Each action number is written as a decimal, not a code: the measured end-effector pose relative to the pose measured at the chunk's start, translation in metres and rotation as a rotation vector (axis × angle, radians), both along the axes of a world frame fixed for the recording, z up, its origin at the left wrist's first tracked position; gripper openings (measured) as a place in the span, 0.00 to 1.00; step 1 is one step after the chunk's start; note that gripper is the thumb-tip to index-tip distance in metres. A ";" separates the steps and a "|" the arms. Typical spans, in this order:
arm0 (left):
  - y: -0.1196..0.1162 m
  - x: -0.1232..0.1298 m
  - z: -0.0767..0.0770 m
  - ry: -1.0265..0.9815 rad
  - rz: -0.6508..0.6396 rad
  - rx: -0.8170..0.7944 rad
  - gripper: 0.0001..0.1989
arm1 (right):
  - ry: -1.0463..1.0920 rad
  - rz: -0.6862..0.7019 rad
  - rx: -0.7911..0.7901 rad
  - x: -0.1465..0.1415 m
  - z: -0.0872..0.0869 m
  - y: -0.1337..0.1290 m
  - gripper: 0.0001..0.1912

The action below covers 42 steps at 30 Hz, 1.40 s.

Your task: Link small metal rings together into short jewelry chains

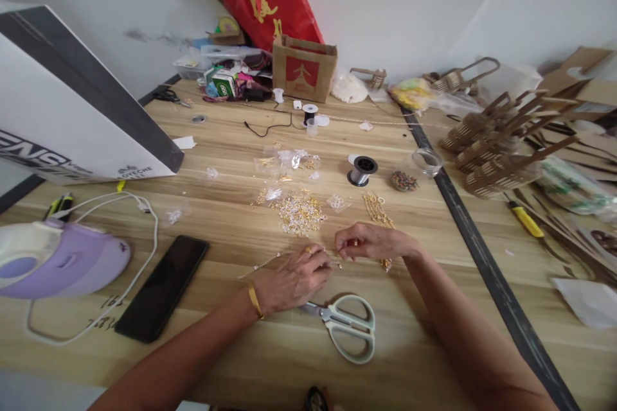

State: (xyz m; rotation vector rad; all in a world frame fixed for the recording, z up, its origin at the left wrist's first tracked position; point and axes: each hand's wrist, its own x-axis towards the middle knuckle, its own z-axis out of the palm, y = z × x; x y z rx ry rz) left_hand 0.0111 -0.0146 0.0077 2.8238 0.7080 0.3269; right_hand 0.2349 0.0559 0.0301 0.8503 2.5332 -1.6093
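Near the front middle of the table, my left hand [299,275] is closed on a thin beaded chain [266,262]. One end of the chain trails out to the left on the wood, and a short end shows past the fingertips. My right hand [369,241] is just to the right, thumb and fingers pinched together; what is in the pinch is too small to make out. Beyond the hands lies a pile of gold and clear beads [301,212]. Several gold chains [378,209] lie partly behind my right hand. Scissors [354,327] with pale handles rest below my left hand.
A black phone [162,288] and a purple-white device [72,257] with a white cable lie left. A wire spool [362,170] and a jar of beads [405,180] stand beyond my right hand. Small woven baskets [501,148] crowd the right; a large box [87,103] stands left.
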 end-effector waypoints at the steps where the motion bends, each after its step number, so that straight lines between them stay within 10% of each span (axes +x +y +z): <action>1: 0.000 0.000 -0.001 -0.002 -0.005 -0.001 0.08 | -0.002 0.008 0.030 0.000 0.000 0.000 0.08; 42: 0.012 -0.010 -0.022 -0.084 0.149 -0.020 0.10 | -0.010 -0.014 -0.265 -0.003 -0.003 -0.005 0.07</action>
